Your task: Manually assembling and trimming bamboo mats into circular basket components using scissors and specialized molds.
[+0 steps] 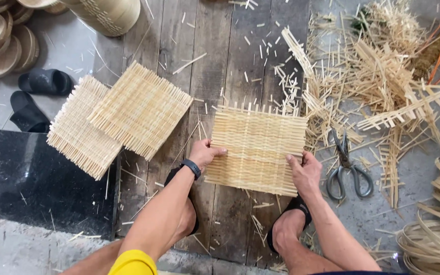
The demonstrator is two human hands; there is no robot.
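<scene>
1. Pale bamboo strips formed the woven mat, which lay flat on the dark wooden boards in the middle of the scene, just far of the person's two feet.
2. The mat's long splints ran left to right, and the short cross strips stood out along its far edge.
3. The left hand was set at the mat's left edge, partly closed, with the thumb laid over the weave and the fingers curled at the rim.
4. The right hand was set at the near right corner, closed on the edge, the thumb on top.
5. The mat thus lay between the hands, touched by both; neither hand was nearer.
6. Two finished mats were stacked to the left, well apart.
7. Scissors lay just right of the right hand, untouched, beside loose offcuts.
</scene>
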